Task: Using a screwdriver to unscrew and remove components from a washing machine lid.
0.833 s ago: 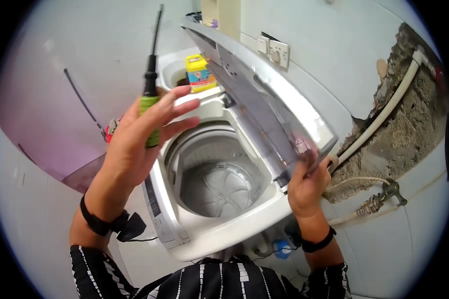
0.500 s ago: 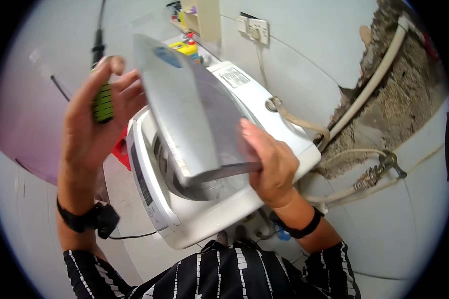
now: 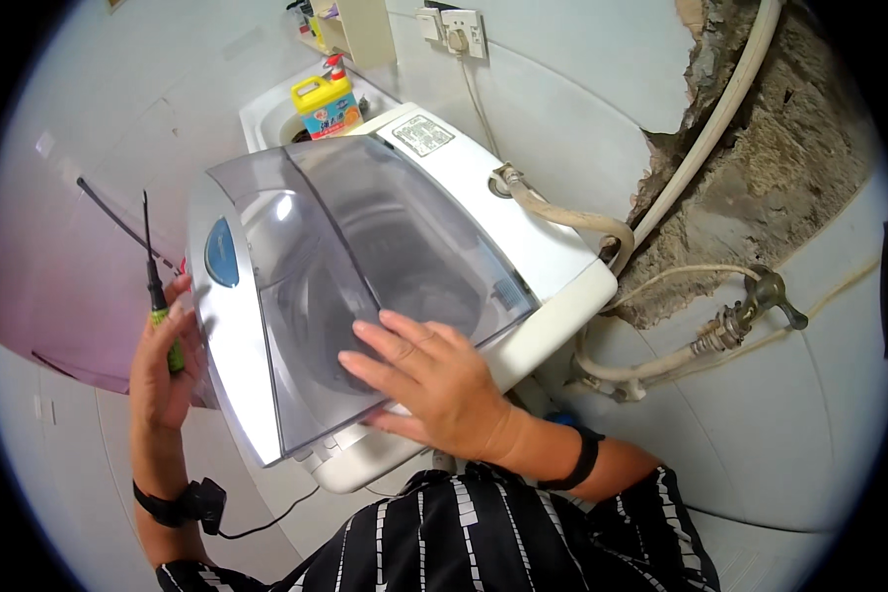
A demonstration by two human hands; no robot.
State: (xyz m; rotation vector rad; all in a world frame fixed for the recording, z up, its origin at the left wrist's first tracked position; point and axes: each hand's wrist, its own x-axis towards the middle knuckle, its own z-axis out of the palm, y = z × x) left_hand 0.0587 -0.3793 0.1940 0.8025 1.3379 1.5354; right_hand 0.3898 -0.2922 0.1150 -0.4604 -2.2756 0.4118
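Note:
The top-loading washing machine (image 3: 562, 306) stands in front of me with its see-through grey lid (image 3: 326, 306) folded down over the tub. My right hand (image 3: 434, 380) rests on the lid near its right front edge, fingers stretched and apart, the thumb by the rim. In my left hand (image 3: 165, 370) is a screwdriver (image 3: 156, 286) with a green and black handle and a thin dark shaft pointing up. That hand is beside the lid's white front strip (image 3: 232, 335), close to its blue oval patch.
Behind the machine is a white sink (image 3: 257, 113) with a yellow jug (image 3: 324, 104) on it. A beige hose (image 3: 572, 212) joins the machine's back. On the right, a tap (image 3: 765, 296) sits below broken wall (image 3: 760, 178). The socket (image 3: 462, 35) holds a plug.
The lid has come down from a raised, tilted position to lie over the tub. My right hand has shifted left onto it. My left hand has lowered with the screwdriver.

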